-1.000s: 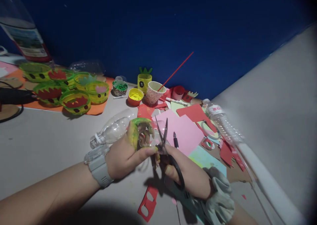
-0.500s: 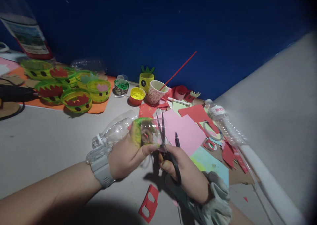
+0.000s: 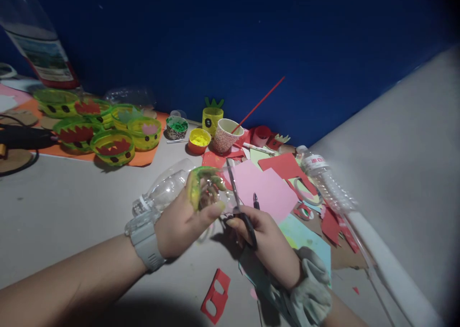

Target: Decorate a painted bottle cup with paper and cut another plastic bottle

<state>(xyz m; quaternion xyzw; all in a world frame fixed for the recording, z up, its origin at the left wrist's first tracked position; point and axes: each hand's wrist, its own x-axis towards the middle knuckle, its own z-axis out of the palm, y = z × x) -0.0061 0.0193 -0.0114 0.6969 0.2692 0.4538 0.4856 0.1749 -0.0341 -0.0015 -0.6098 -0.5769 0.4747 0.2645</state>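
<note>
A clear plastic bottle piece [image 3: 227, 179] with a wet-looking green and yellow edge is gripped in my left hand [image 3: 183, 224], fingers inside and thumb along its near side. My right hand [image 3: 268, 238] holds black-handled scissors [image 3: 247, 228], their blades pointing up at the piece's right rim. The blades look closed together over the clear plastic. Behind my left wrist lies a cut clear bottle top [image 3: 167, 188] with a white ring at its neck. A black pen [image 3: 256, 201] rests just beyond my right fingers on pink paper [image 3: 269, 188].
Several yellow-green painted bowls [image 3: 113, 158] stand on orange paper [image 3: 143, 160] at the left. Behind my hands are a yellow paint cup [image 3: 199, 140], a green paint cup [image 3: 177, 127] and a patterned cup [image 3: 224, 142] with a red stick. A clear bottle [image 3: 332, 185] lies right; a red cutout [image 3: 216, 296] lies in front.
The scissor blades, spread apart before, have come together at the rim of the clear piece. My left hand has tilted the piece slightly, and its fingers show more through it.
</note>
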